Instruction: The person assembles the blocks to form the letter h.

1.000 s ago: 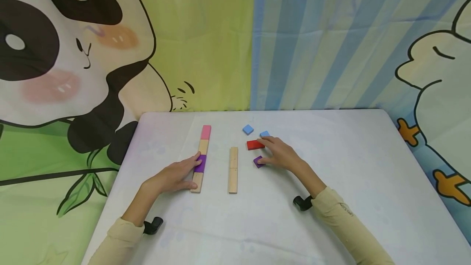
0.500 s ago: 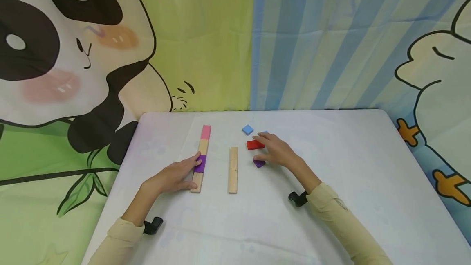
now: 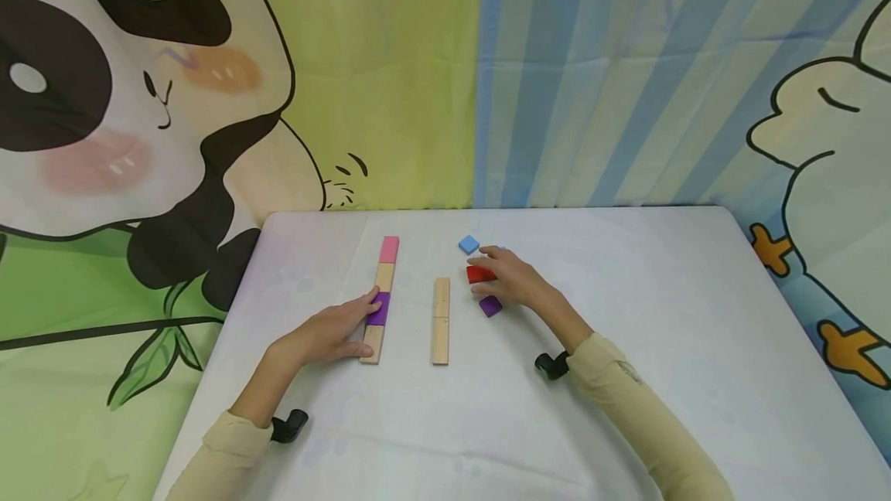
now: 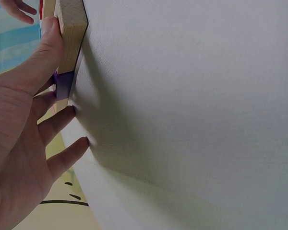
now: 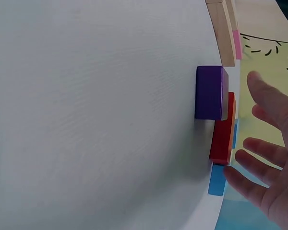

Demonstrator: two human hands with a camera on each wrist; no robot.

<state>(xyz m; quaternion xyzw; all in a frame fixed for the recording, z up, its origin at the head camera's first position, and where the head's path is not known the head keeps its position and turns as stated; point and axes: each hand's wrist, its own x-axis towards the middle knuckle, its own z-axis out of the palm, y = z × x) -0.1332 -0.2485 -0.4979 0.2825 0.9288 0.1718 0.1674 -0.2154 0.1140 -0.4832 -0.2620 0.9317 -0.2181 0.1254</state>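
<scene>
My left hand (image 3: 327,335) rests along a row of flat blocks, its thumb on the nearest plain wooden block (image 3: 372,345) and fingertips on the purple block (image 3: 379,309) beyond it. Another wooden block (image 3: 385,277) and a pink block (image 3: 390,249) continue the row. Fingers spread and holding nothing, my right hand (image 3: 518,281) hovers over a red block (image 3: 479,274), covering its right end. Just nearer than the red block lies a second purple block (image 3: 490,306). One blue block (image 3: 469,244) lies beyond; another blue block (image 5: 217,179) is hidden by the hand in the head view.
Between the hands, two wooden blocks (image 3: 442,323) lie end to end, parallel to the left row. The white table (image 3: 626,269) reaches back to a cartoon-printed curtain (image 3: 390,99). Black wrist cameras (image 3: 553,366) stick out from both wrists.
My right hand has moved left and slightly away from me, off the second purple block and over the red one; it now hides the second blue block. The left hand stays put.
</scene>
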